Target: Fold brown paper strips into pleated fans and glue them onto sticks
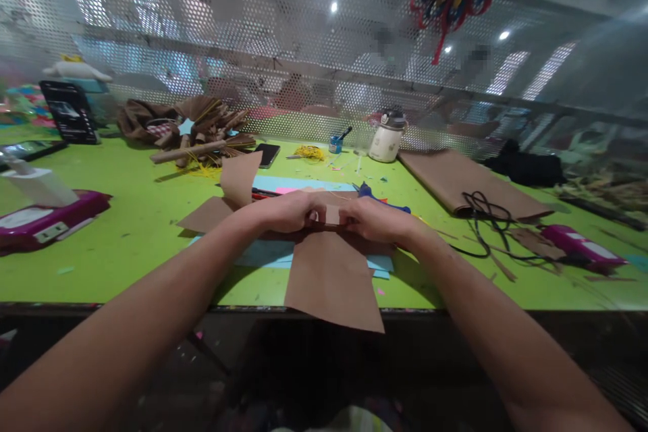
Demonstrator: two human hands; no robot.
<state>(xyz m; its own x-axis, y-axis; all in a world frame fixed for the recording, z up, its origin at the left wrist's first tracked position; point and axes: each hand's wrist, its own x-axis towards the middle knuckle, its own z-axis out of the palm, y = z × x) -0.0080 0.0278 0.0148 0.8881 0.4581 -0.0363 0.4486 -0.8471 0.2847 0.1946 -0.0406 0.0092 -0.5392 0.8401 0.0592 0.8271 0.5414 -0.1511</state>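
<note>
From my remote seat I can't read any word, brand or number. The upright phone (69,111) at the left shows pale lines on its dark screen, too small for me to make out; small marks on the white bottle (385,142) stay illegible too.

Pinched the brown paper (334,277) with left hand (298,211) and right hand (379,219), right over blue sheets (266,253)! Had one flap out past the green table's (126,216) edge, a blue tool (370,193) beside the right hand, a phone (270,154) farther back.
</note>
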